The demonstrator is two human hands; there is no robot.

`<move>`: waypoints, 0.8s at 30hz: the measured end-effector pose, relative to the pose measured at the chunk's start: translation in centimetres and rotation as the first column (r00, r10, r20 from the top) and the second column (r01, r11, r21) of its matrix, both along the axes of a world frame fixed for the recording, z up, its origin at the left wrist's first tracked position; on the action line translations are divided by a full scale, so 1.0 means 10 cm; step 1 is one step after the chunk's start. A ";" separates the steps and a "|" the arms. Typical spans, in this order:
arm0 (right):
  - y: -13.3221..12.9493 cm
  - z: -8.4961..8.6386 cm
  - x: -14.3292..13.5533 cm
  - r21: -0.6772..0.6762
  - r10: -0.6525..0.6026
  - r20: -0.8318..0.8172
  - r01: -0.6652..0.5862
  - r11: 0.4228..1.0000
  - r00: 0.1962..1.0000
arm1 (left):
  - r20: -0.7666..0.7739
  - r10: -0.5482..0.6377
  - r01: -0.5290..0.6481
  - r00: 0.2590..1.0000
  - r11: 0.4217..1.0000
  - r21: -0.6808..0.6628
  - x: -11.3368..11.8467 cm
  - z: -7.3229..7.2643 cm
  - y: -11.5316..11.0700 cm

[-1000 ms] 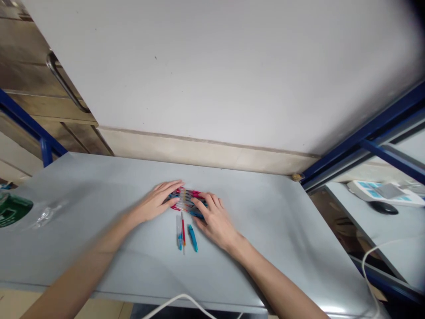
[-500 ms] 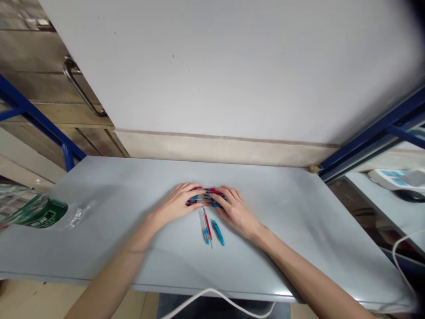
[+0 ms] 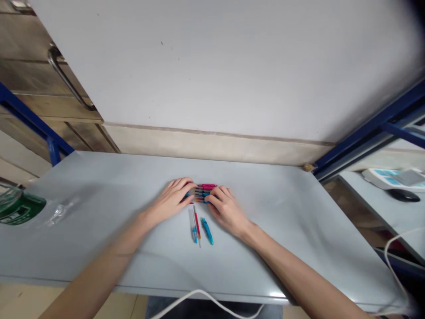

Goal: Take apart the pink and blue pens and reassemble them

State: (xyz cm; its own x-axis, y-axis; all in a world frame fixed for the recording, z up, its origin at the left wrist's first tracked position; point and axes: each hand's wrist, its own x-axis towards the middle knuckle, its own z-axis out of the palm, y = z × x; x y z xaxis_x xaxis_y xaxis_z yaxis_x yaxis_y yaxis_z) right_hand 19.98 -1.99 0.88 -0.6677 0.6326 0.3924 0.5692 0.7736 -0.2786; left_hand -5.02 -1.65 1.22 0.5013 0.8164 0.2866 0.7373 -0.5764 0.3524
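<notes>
Several pens, pink, blue and dark, lie side by side across the table between my hands. My left hand curls round their left ends, thumb at the near side and fingers at the far side. My right hand grips the right ends in the same way; the pink pen at the back shows past its fingertips. Nearer to me lie a clear pen barrel with a blue grip, a red ink refill and a short blue pen part. Both palms hide the pens' ends.
A clear bottle with a green label is at the table's left edge. The grey table meets a white wall at the back. Blue metal posts flank it. A white cable crosses the front edge; a black mouse is at right.
The view has shifted slightly, moving everything left in the picture. My right fingers have drawn back toward the right ends, so more of the pens shows between my hands. The loose parts lie unmoved.
</notes>
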 end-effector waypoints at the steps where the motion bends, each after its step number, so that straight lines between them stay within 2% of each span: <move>1: -0.01 0.01 0.01 -0.003 0.002 -0.016 -0.002 1.000 1.000 | 0.017 0.009 -0.009 1.000 1.000 0.024 0.02 0.01 -0.01; 4: -0.07 0.07 0.00 -0.028 -0.017 -0.049 0.015 0.999 0.999 | 0.059 0.035 -0.041 0.998 0.994 0.106 0.04 0.09 -0.05; 6: -0.16 0.12 -0.04 -0.070 -0.040 -0.039 0.038 0.997 0.998 | 0.032 0.038 -0.041 0.999 0.995 0.093 0.05 0.14 -0.11; 11: -0.35 0.15 -0.21 -0.123 -0.028 0.013 0.029 0.992 1.000 | -0.172 0.095 -0.119 0.980 0.983 -0.138 0.11 0.24 -0.27; 13: -0.38 0.12 -0.25 -0.120 -0.031 0.015 0.032 0.992 0.999 | -0.219 0.076 -0.131 0.973 0.959 -0.252 0.15 0.25 -0.31; 15: -0.38 0.09 -0.27 -0.124 -0.052 0.014 0.053 0.991 0.999 | -0.250 0.050 -0.128 0.967 0.944 -0.304 0.18 0.26 -0.32; 19: -0.37 0.04 -0.27 -0.127 -0.096 0.024 0.098 0.987 0.995 | -0.313 0.053 -0.136 0.948 0.959 -0.250 0.22 0.27 -0.33; 24: -0.35 0.07 -0.27 -0.166 -0.108 0.037 0.113 0.980 0.993 | -0.346 0.077 -0.157 0.935 0.965 -0.210 0.19 0.27 -0.34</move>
State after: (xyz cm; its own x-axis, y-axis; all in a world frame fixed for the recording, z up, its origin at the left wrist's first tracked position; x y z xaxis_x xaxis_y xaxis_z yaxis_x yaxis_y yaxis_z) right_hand 17.33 -5.45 1.57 -0.5989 0.7586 0.2567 0.6580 0.6488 -0.3821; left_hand -3.11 -5.08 3.93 0.4313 0.8984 -0.0825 0.8920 -0.4109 0.1883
